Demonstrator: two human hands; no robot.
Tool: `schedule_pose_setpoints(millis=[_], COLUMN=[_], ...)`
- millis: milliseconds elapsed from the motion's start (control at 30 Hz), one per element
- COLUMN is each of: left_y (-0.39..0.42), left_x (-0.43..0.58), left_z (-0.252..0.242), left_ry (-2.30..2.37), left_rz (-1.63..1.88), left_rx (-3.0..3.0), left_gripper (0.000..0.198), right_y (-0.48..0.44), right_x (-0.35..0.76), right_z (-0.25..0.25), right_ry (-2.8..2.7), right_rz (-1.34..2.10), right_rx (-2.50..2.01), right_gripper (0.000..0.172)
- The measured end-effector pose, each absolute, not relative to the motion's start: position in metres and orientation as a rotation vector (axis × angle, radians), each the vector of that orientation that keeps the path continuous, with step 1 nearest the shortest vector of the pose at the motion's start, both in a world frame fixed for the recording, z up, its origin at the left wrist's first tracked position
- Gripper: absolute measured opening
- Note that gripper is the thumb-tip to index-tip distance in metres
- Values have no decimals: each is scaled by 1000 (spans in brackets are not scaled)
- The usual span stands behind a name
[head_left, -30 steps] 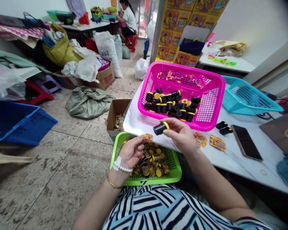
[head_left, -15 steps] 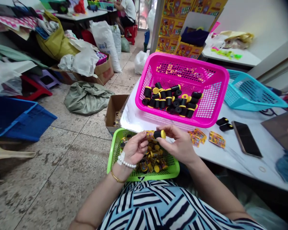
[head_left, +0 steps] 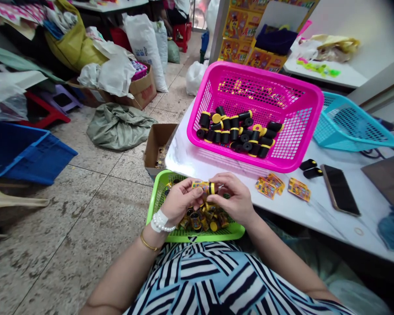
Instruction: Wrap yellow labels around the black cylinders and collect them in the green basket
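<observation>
Black-capped printed tube [head_left: 204, 188], pinched between left hand [head_left: 180, 202] and right hand [head_left: 231, 199].
Grip looks firm, though fingers hide part; a slip could drop it into the green basket [head_left: 197, 235] at six o'clock.

Between your left hand [head_left: 180, 203] and your right hand [head_left: 233, 197] is one tube [head_left: 205, 188]. Under both hands is a basket [head_left: 197, 235] with more tubes [head_left: 195, 221]. Before your right hand, a bigger basket [head_left: 249, 72] stands on the worktop [head_left: 315, 223]; to the right of this hand lie labels [head_left: 298, 189], then a phone [head_left: 340, 190]. Before your left hand, a cardboard box [head_left: 157, 142] is on the floor.
</observation>
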State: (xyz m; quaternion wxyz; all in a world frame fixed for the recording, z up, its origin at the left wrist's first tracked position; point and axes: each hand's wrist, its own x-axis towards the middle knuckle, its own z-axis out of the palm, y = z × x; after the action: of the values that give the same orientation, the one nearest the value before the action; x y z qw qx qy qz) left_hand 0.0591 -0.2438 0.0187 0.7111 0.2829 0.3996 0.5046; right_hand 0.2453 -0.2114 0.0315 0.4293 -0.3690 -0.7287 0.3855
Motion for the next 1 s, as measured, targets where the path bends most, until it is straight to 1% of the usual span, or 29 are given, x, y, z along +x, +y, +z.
schedule_pose_setpoints(millis=[67,167,233,300,467,533,600,667,767,833,933,1000], left_y=[-244,-242,-241,-239,-239,-238,-238,-238,-240,-242,-242,-240], left_x=[56,61,68,75,83,81,78,74,70,68,68,68], left_z=[15,12,11,11,14,16,16,16,15,16,20,23], left_ry=[902,951,954,933,976,1008,1011,997,992,1025,1080,1069], left_rz=[1087,1066,1044,1051,1186,1186,1152,1094,1065,1095,1110,1097], left_rx=[692,784,828,866,1139,1251,1216,1043,903,1028,1344,1484], left_gripper=[37,36,35,33,30,29,33,36,31,26,25,25], right_y=[-215,-220,-224,-228,-233,-233,-233,-232,-233,-234,-236,-237], right_x=[247,252,254,256,259,260,262,263,264,263,260,258], right_z=[30,30,29,26,17,16,14,12,8,6,5,6], right_ry=[-1881,-1945,-1942,-1904,-1698,-1690,-1738,-1802,-1843,-1766,-1515,-1356], right_rz=[927,773,714,758,1045,1051,976,897,844,955,1286,1445], right_rx=[-920,-934,-969,-1037,-1144,-1142,-1138,-1108,-1049,-1069,-1122,-1118], right_gripper=[31,28,29,30,28,29,31,35,40,39,31,29])
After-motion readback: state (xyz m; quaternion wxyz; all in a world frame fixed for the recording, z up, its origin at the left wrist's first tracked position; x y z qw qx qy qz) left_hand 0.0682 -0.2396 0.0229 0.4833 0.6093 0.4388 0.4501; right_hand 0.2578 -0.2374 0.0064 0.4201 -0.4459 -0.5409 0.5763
